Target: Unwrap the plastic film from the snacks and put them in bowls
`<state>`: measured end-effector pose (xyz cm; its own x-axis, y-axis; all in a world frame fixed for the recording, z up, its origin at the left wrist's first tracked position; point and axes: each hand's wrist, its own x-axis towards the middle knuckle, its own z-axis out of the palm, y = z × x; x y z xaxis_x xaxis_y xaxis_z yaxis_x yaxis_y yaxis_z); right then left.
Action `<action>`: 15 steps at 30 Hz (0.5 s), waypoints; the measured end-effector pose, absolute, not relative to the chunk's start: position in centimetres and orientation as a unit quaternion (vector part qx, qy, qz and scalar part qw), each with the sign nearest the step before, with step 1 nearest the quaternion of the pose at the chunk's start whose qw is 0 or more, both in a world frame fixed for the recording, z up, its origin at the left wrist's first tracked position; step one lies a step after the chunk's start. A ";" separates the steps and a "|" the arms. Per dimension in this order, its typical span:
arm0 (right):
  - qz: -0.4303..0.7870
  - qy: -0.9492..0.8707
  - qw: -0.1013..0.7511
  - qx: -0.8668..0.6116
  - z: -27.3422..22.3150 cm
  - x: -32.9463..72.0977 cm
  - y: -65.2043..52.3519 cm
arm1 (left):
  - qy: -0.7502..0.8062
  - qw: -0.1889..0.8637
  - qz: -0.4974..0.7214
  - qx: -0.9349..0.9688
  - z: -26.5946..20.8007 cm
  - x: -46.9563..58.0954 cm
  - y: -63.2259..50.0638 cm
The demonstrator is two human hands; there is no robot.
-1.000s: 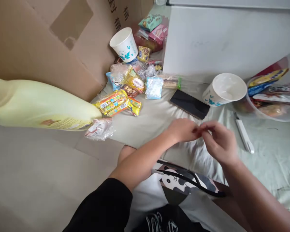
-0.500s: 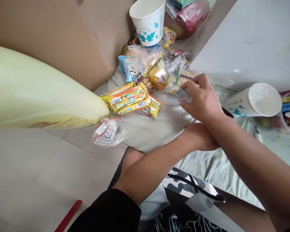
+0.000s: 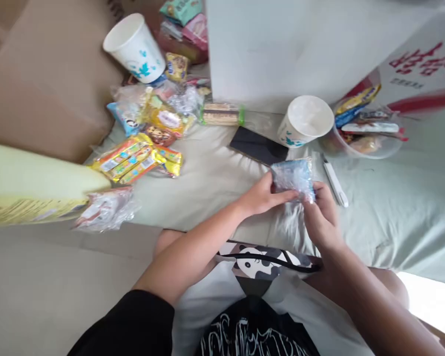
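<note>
Between my hands is a blue and clear snack packet (image 3: 292, 177), its print too blurred to read. My left hand (image 3: 264, 194) grips its left side, the thumb lying across the front. At its lower right edge, my right hand (image 3: 323, 212) pinches the wrapper. Just behind the packet lies a dark phone (image 3: 258, 146) on the sheet. A white paper cup (image 3: 307, 121) with blue leaf print stands beyond the packet, and a white utility knife (image 3: 335, 183) rests right of my right hand.
Wrapped snacks (image 3: 163, 118) are heaped at the left, with yellow stick packets (image 3: 133, 158) in front and another paper cup (image 3: 135, 47) behind. A clear bowl of snacks (image 3: 378, 148) sits at the right. A pale yellow rounded object (image 3: 40, 178) juts in from the left.
My view has swung right. My hands, crossed at the wrists before, are now uncrossed and together on the blue packet. The phone and utility knife have come into fuller view.
</note>
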<state>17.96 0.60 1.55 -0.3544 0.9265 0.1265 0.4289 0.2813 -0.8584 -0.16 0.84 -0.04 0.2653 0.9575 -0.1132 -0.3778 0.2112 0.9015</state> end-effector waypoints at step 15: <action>0.120 -0.760 0.167 -0.617 0.8 26.8 6.2 | 0.446 0.564 0.548 0.427 -2.1 -1.0 0.4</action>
<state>26.83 6.15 0.84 -0.1837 0.9773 0.1060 0.8966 0.2108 -0.3895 -1.05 0.43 -2.08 0.0006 0.9994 -0.0345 -0.2365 0.0337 0.9711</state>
